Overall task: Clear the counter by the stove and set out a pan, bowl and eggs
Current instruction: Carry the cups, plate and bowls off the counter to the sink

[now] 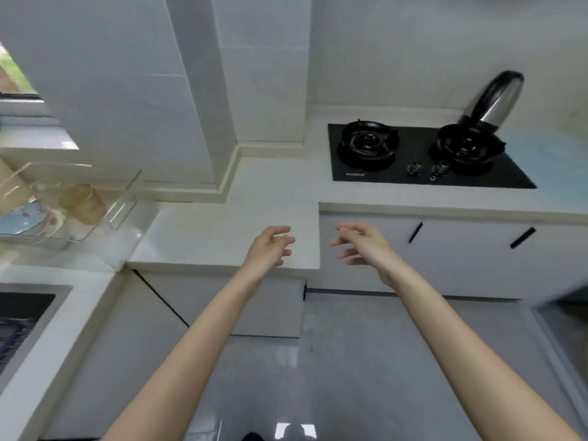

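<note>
- Both grips hold nothing: the left hand and the right hand have their fingers loosely spread and a little bent, and they pinch nothing.
- The two hands are side by side with a small gap between them and the palms turned partly toward each other. The left one is over the near edge of the surface; the right one is just past its right corner, in front of the cabinet door.
- Both forearms reach forward from the near bottom of the view, almost straight.
- The part of the surface to the left of the gas stove carries no objects where I can see it, so I judge that the clearing step is finished.
- No pan and no eggs are in view, so I think setting them out is not yet done.
- A pale blue patterned dish lies in the clear rack at the far left, beside some amber glasses. I cannot tell if it is a bowl or a plate.
- A steel kettle stands at the far right, behind the right burner.
</note>
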A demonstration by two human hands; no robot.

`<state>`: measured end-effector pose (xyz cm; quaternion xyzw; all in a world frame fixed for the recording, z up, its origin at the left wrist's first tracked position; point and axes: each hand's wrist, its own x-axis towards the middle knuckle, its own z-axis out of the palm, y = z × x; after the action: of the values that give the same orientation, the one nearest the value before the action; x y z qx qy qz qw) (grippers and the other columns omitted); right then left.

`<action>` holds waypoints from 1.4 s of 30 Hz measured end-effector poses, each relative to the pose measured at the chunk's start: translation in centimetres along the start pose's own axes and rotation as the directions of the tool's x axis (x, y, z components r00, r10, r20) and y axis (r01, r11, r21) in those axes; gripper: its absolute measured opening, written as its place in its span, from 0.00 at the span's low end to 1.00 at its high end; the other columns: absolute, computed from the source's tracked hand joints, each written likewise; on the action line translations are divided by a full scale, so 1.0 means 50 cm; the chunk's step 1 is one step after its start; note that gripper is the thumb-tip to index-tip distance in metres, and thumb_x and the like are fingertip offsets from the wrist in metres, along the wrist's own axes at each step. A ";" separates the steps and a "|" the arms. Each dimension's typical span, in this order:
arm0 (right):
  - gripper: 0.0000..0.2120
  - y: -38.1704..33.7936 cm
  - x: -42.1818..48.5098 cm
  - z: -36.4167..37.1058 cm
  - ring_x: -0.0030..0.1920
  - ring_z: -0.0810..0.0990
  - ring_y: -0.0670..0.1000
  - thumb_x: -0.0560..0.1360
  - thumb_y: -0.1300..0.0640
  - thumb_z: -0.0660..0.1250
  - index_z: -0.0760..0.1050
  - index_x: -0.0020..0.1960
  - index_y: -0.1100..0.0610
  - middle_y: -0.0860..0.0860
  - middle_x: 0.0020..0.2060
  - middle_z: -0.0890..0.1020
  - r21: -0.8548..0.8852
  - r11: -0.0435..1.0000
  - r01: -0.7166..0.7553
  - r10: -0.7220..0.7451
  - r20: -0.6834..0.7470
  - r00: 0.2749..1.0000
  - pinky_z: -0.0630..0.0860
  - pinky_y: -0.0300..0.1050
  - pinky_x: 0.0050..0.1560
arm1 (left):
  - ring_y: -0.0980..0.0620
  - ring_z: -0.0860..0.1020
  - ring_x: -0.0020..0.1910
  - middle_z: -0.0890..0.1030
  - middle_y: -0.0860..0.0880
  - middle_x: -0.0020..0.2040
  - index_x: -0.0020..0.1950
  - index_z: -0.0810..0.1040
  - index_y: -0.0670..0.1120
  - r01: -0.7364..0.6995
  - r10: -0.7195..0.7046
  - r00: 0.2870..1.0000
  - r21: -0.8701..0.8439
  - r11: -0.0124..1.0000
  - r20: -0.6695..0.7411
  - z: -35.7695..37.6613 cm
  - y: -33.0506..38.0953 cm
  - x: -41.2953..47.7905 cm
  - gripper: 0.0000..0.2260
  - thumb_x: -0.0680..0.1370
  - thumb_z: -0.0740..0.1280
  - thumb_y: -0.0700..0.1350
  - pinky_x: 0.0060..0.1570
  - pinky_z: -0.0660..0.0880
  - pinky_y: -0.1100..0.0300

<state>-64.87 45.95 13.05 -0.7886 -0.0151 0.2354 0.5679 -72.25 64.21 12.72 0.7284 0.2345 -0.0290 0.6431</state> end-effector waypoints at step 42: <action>0.12 0.226 0.385 -1.439 0.50 0.76 0.52 0.80 0.55 0.60 0.70 0.62 0.50 0.48 0.50 0.76 0.169 0.985 -0.020 0.109 -0.534 0.838 0.76 0.54 0.57 | 0.49 0.76 0.58 0.75 0.48 0.58 0.69 0.68 0.47 -0.212 0.142 0.862 0.092 0.973 0.487 1.472 0.544 0.578 0.17 0.80 0.60 0.44 0.58 0.74 0.55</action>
<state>-22.58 -16.40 13.60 -0.7761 0.1911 0.0226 0.6006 -17.18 1.36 15.29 0.7611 -0.0016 -0.1648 0.6273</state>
